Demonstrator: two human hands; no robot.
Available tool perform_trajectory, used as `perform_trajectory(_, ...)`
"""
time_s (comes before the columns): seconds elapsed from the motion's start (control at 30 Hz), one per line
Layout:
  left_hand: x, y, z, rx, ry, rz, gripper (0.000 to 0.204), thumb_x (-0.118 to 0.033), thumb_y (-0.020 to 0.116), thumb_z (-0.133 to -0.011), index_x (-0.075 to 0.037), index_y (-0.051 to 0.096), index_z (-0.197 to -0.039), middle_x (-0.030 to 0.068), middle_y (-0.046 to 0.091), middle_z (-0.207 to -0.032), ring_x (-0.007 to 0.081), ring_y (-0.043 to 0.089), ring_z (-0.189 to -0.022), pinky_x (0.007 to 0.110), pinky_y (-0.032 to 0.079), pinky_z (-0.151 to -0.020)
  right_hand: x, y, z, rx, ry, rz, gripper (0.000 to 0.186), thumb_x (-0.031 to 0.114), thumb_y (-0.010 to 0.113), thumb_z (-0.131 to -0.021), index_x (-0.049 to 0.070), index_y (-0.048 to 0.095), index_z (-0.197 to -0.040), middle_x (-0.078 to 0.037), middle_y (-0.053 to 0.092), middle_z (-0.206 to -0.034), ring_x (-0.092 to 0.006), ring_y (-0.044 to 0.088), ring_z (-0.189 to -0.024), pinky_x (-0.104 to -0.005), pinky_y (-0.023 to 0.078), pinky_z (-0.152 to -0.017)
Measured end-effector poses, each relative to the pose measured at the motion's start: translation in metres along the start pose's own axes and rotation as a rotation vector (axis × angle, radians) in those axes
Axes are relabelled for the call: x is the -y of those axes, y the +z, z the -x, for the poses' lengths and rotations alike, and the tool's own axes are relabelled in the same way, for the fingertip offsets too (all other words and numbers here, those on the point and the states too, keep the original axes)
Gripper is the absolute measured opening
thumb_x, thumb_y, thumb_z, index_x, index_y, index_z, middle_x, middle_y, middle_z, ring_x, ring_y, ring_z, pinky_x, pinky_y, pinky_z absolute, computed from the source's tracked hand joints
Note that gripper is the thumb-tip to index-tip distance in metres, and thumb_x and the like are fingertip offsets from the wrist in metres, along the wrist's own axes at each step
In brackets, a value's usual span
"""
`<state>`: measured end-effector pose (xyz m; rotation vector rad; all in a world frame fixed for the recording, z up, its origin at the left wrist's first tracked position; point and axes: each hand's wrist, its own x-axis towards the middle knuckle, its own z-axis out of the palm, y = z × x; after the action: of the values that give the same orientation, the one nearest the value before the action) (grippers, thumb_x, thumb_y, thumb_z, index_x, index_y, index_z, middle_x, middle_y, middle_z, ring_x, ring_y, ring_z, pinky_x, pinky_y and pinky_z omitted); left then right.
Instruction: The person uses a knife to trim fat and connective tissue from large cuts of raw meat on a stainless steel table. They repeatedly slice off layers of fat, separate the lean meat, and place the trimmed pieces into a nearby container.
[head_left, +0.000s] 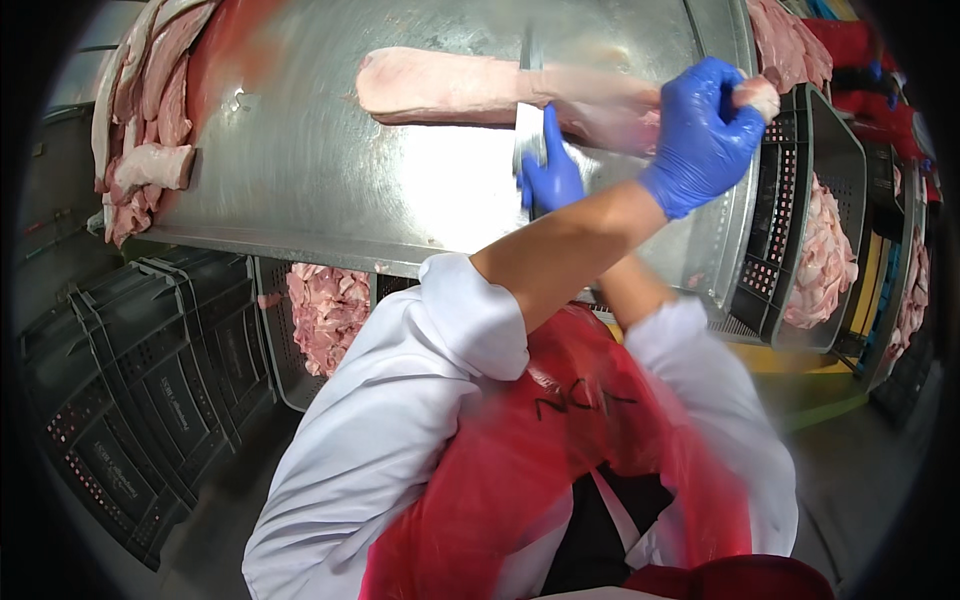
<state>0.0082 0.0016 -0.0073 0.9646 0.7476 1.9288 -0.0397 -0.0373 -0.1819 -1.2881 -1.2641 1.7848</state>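
A long pale slab of meat (440, 85) lies across the metal table, and its right part is smeared by motion. My arms cross, the left forearm over the right. Out at the right, my left hand (705, 135) is closed around a piece of meat (757, 97), whose end sticks out past the fingers near the table's right edge. My right hand (556, 180), partly blurred, grips a knife (529, 132) just below the slab. The blade stands crosswise against the slab; the handle is mostly hidden by the hand.
Long meat strips (150, 100) hang over the left side of the metal table (300, 190). Dark crates (140, 370) stand at lower left, beside a crate of meat pieces (328, 315). Meat-filled crates (825, 250) line the right. Red-clothed people (850, 60) are at far right.
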Motion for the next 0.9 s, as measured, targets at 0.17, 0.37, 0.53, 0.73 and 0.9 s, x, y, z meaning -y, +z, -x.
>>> perform_trajectory(0.17, -0.037, -0.009, -0.021, -0.011, -0.074, 0.028, 0.013, -0.004, 0.067, -0.087, 0.003, 0.055, -0.087, 0.0071, 0.063, -0.072, 0.0077, 0.059, -0.068, 0.027, 0.049, -0.060, 0.000, 0.049, 0.034, -0.055, 0.001, 0.344, 0.080, 0.008, 0.051, -0.097, 0.013, 0.007, -0.163, -0.010, 0.062, -0.078, -0.0175, 0.057, -0.052, -0.0331, 0.052, -0.048)
perform_trajectory(0.37, -0.067, -0.005, -0.027, -0.011, -0.060, 0.035, 0.014, -0.003, 0.066, -0.084, 0.004, 0.056, -0.090, 0.0044, 0.061, -0.073, 0.0059, 0.056, -0.068, 0.025, 0.047, -0.059, 0.008, 0.060, -0.020, -0.052, -0.037, 0.195, 0.076, 0.012, 0.052, -0.098, 0.017, 0.014, -0.163, -0.010, 0.063, -0.076, -0.0166, 0.057, -0.053, -0.0324, 0.051, -0.048)
perform_trajectory(0.53, -0.097, -0.008, -0.046, -0.038, -0.010, 0.161, 0.013, -0.004, 0.066, -0.082, 0.002, 0.056, -0.088, 0.0029, 0.057, -0.069, 0.0063, 0.053, -0.065, 0.027, 0.045, -0.057, -0.028, 0.092, 0.033, -0.050, -0.013, 0.522, 0.080, 0.012, 0.053, -0.094, 0.018, 0.014, -0.163, -0.014, 0.066, -0.075, -0.0195, 0.060, -0.054, -0.0336, 0.052, -0.052)
perform_trajectory(0.73, -0.102, 0.003, -0.044, 0.002, 0.010, 0.057, 0.012, -0.001, 0.064, -0.081, 0.001, 0.054, -0.086, 0.0025, 0.056, -0.068, 0.0069, 0.049, -0.061, 0.028, 0.043, -0.054, -0.002, 0.108, -0.048, -0.037, -0.036, 0.181, 0.074, 0.016, 0.053, -0.097, 0.015, 0.018, -0.162, -0.010, 0.064, -0.072, -0.0175, 0.057, -0.049, -0.0348, 0.052, -0.048)
perform_trajectory(0.9, -0.122, -0.002, -0.063, -0.016, 0.007, 0.099, 0.010, -0.001, 0.062, -0.082, 0.003, 0.053, -0.084, 0.0057, 0.061, -0.070, 0.0077, 0.057, -0.064, 0.027, 0.047, -0.057, -0.023, 0.142, 0.014, -0.061, 0.007, 0.347, 0.083, 0.011, 0.051, -0.093, 0.033, 0.011, -0.163, -0.014, 0.064, -0.070, -0.0181, 0.059, -0.051, -0.0374, 0.051, -0.049)
